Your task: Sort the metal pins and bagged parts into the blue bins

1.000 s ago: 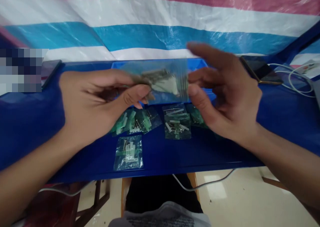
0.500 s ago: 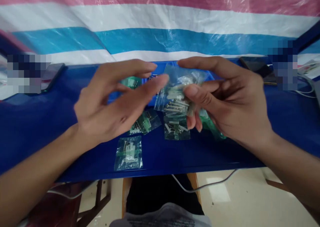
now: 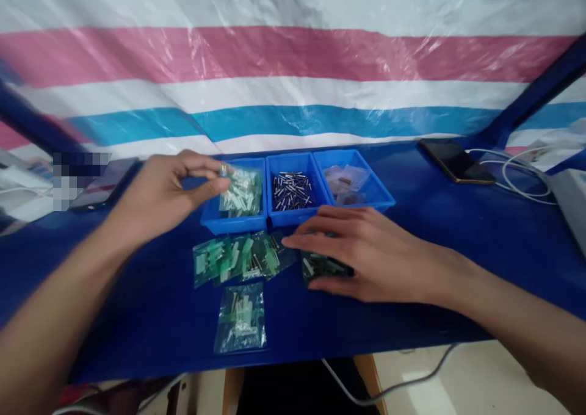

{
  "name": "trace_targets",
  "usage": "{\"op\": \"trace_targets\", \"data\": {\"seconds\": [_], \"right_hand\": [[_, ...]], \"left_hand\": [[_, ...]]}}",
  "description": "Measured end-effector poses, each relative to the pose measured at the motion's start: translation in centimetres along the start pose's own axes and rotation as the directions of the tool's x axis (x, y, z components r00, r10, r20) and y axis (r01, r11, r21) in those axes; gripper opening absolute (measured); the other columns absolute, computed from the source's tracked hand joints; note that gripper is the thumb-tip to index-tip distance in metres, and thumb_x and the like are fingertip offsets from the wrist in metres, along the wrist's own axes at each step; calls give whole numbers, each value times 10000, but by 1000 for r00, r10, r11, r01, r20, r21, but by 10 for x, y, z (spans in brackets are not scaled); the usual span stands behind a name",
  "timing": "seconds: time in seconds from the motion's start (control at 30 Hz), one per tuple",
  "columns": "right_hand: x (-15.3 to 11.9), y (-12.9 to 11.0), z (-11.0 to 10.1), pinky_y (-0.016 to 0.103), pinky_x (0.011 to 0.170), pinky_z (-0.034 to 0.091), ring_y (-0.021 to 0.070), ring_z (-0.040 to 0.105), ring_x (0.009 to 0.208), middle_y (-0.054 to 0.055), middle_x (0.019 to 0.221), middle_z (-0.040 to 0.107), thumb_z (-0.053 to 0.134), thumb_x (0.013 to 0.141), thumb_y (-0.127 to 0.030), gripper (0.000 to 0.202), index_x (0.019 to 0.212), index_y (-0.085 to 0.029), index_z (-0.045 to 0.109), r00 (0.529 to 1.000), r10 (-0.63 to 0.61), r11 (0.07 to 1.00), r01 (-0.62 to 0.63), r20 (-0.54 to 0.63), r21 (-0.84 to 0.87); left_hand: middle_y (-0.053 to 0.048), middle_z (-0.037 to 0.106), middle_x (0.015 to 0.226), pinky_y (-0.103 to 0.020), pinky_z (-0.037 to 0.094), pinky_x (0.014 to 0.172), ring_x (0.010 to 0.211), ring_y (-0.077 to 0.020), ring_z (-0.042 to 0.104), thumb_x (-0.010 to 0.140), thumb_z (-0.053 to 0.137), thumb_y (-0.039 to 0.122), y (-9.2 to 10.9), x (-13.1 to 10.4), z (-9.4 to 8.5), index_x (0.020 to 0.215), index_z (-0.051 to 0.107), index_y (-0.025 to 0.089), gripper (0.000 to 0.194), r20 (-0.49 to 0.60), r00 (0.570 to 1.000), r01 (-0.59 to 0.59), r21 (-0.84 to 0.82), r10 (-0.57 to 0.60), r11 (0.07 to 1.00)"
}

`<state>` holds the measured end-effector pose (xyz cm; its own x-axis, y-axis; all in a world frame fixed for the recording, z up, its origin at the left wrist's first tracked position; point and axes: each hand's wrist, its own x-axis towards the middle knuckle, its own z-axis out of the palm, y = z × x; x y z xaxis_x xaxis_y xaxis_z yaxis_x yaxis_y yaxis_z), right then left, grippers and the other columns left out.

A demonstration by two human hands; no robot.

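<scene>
My left hand (image 3: 176, 186) reaches to the left blue bin, thumb and forefinger pinched on the edge of a clear plastic bag (image 3: 240, 189) among the bags of pale pieces there. My right hand (image 3: 366, 250) lies palm down over small bags (image 3: 320, 265) in front of the middle bin, fingers extended and thumb apart; it partly hides them. To its left, an overlapping row of clear bags with green strips (image 3: 233, 256) holds pale pieces and screws. One more such bag (image 3: 242, 317) lies alone nearer the table's front edge.
Loose metal screws fill the middle blue bin (image 3: 295, 220); the right blue bin (image 3: 382, 198) holds flat clear packets. A phone (image 3: 458, 160) with a white cable lies at the back right, another dark device (image 3: 105, 183) at the left. A striped sheet (image 3: 293, 55) hangs behind.
My hands have moved apart. The bag of screws that my right hand held up is no longer raised; that hand is down over the bags. My left hand has moved to the left bin.
</scene>
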<state>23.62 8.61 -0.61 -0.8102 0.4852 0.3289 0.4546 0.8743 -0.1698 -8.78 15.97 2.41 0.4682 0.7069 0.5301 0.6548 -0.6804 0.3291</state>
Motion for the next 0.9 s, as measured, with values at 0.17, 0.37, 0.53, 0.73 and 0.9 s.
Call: {"op": "trace_targets", "data": {"seconds": [0.17,0.37,0.53,0.73,0.9], "right_hand": [[2,-12,3,540,912,641,380,683,1235,134,1355,755,768,902,-219,634,1523,-216,641,988,23,1000,-21,154,-15],[0,-10,-7,576,978,633,369,663,1274,149,1432,681,695,881,-131,721,1583,-241,577,970,34,998,-46,242,44],[-1,-12,-7,506,951,644,352,664,1253,147,1344,721,672,892,-133,651,1534,-219,613,974,5,1000,-8,226,13],[-1,-16,5,470,759,669,388,681,1172,202,1298,711,692,860,-124,567,1425,-149,672,982,-58,986,84,177,-146],[-4,-9,0,392,836,674,262,745,1063,181,1231,731,562,950,-3,279,1113,-114,759,986,-59,998,55,-157,-28]], "left_hand": [[-73,828,1042,-585,613,1027,1290,-390,662,1042,620,503,-3,-5,-1,1162,800,223,354,-38,987,-136,325,157,936],[-53,815,1252,-472,636,929,1093,-302,793,1112,358,520,36,-8,9,1317,770,278,520,294,955,-35,274,-49,961],[-63,837,1163,-479,617,796,972,-350,820,1107,284,513,41,-10,14,1335,781,298,587,379,915,-36,411,-135,911],[-30,829,1196,-447,643,853,1037,-289,810,1117,384,434,44,-13,19,1277,784,284,456,148,988,-97,350,48,932],[-45,826,1129,-401,656,901,1012,-216,785,1025,608,143,59,-16,24,1262,743,241,290,-118,923,-332,234,365,914]]}}
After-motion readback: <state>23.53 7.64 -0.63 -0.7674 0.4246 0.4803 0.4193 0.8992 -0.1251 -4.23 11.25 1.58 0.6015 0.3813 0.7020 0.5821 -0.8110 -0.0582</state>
